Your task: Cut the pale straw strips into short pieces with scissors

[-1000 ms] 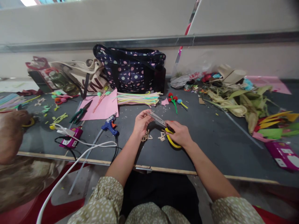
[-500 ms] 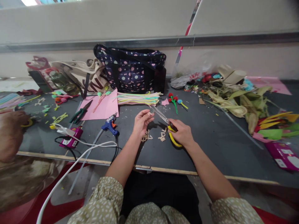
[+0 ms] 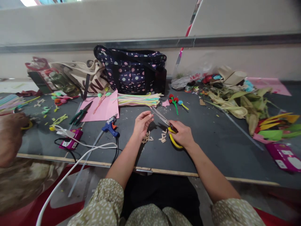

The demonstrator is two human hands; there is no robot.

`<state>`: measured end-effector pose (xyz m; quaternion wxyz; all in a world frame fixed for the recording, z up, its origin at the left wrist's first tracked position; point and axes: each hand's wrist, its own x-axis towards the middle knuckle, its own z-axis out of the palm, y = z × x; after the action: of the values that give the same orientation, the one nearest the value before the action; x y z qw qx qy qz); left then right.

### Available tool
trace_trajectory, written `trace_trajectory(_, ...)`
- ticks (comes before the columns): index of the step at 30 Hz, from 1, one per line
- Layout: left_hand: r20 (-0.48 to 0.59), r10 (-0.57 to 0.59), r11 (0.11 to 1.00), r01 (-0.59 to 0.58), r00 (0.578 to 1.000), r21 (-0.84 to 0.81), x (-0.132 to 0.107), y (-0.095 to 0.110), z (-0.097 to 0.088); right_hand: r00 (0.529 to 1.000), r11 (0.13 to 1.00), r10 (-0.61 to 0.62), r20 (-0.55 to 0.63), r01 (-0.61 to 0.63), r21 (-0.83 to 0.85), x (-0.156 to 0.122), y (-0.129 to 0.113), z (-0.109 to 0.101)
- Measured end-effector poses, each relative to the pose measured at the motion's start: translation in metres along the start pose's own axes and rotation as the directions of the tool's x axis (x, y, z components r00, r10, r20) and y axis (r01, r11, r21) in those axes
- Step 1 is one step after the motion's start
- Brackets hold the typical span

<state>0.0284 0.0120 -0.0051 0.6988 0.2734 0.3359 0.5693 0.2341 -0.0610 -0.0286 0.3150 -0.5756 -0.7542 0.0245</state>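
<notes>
My right hand [image 3: 180,133] grips a pair of scissors [image 3: 174,138] by its yellow and dark handles. The metal blades point up and left, slightly apart, close to the fingertips of my left hand [image 3: 142,123]. Thumb and fingers of that hand are pinched together; whatever they hold is too small to make out. On the dark table below lie two little heaps of short beige pieces, a left heap [image 3: 147,137] partly behind my left hand and a right heap [image 3: 162,137] beside the scissors.
Behind my hands lie a bundle of pastel pipe cleaners [image 3: 138,99] and red pompom flowers [image 3: 173,99]. A blue glue gun [image 3: 110,126], green-handled pliers [image 3: 80,115] and a white cable [image 3: 70,175] are to the left. Dried husks [image 3: 251,106] spread rightward. A co-worker's hand [image 3: 11,131] is far left.
Both hands keep nearly the same pose, the right still on the scissors and the left still pinched. The whole view has shifted very slightly.
</notes>
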Motion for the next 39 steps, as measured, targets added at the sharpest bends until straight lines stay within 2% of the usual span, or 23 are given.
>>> trace_trajectory(5,0.002,0.005,1.000,-0.005,1.000,-0.003,-0.0013,0.0013,0.0004,1.000,1.000,0.004,-0.001,-0.004,-0.002,0.0009,-0.0011,-0.0009)
trace_trajectory(12,-0.024,-0.045,0.999,0.045,0.999,0.017,0.0011,0.0003,-0.0038,1.000,1.000,-0.001,0.008,0.001,-0.028,0.0006,-0.0006,-0.0011)
trace_trajectory(23,-0.022,-0.021,0.999,0.021,1.000,-0.028,-0.0021,0.0044,0.0011,0.996,0.986,-0.060,0.067,0.070,-0.154,-0.0010,-0.0003,0.0016)
trace_trajectory(39,0.004,0.030,0.999,-0.030,1.000,-0.021,-0.0008,0.0019,-0.0008,0.995,0.980,-0.066,0.074,0.079,-0.185,-0.0012,-0.0031,-0.0003)
